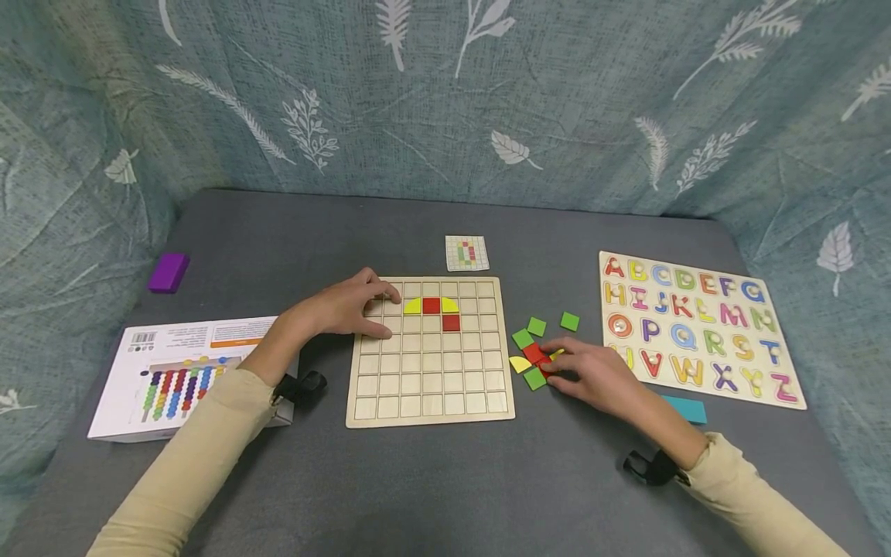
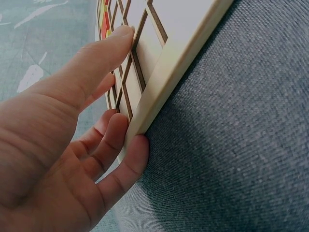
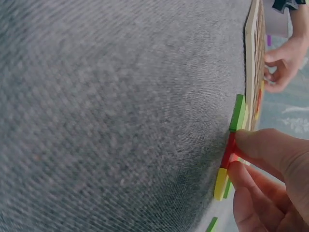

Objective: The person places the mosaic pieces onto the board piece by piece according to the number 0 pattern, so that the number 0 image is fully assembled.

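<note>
Your right hand [image 1: 592, 375] pinches a red tile [image 1: 535, 354] among the loose tiles [image 1: 529, 340] lying on the table toward its right edge, just beside the grid board [image 1: 430, 383]. Your left hand [image 1: 348, 308], fingers spread, rests on the board's left edge. Farther back lies a pattern card [image 1: 466, 253].

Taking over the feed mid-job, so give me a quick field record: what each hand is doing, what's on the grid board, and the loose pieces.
left hand: rests on the grid board's left edge, thumb against its side
right hand: pinches a red tile in the loose pile
board filled: yellow quarter piece, red square, yellow quarter piece, red square below
loose pieces: green squares, a yellow quarter piece
pattern card: behind the board
</note>
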Motion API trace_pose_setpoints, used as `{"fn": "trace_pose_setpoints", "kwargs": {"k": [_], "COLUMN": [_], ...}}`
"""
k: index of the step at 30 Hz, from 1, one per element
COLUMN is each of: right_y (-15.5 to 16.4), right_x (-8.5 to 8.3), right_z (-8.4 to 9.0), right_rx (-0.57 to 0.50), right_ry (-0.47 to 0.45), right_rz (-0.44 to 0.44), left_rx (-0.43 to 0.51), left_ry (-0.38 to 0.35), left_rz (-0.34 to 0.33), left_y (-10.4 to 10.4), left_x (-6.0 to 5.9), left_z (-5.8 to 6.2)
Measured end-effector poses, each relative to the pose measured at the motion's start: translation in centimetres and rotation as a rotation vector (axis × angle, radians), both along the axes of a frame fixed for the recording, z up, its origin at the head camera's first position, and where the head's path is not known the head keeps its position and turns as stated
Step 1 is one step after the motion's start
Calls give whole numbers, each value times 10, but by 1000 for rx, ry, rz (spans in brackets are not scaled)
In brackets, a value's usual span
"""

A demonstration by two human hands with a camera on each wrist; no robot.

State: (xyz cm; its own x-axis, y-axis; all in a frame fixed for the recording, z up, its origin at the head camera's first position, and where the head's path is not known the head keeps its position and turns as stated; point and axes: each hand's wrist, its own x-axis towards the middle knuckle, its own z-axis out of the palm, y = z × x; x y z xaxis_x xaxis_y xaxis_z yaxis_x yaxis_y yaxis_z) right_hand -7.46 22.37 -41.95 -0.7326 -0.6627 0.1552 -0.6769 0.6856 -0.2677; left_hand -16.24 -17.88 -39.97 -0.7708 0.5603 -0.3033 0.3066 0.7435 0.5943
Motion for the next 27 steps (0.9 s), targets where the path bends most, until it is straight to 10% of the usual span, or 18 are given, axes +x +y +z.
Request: {"fn": "trace_pose_setpoints", "kwargs": {"k": [27], "right_y": [5], "right_x": [12], "right_z": [0], "right_rx": [-47], "right_ry": [-53], "right_rz": [54], "left_rx": [-16], "left_ry": [-15], "left_rz": [5], "left_y": [0], "left_x": [-1], "left_z": [-1]}}
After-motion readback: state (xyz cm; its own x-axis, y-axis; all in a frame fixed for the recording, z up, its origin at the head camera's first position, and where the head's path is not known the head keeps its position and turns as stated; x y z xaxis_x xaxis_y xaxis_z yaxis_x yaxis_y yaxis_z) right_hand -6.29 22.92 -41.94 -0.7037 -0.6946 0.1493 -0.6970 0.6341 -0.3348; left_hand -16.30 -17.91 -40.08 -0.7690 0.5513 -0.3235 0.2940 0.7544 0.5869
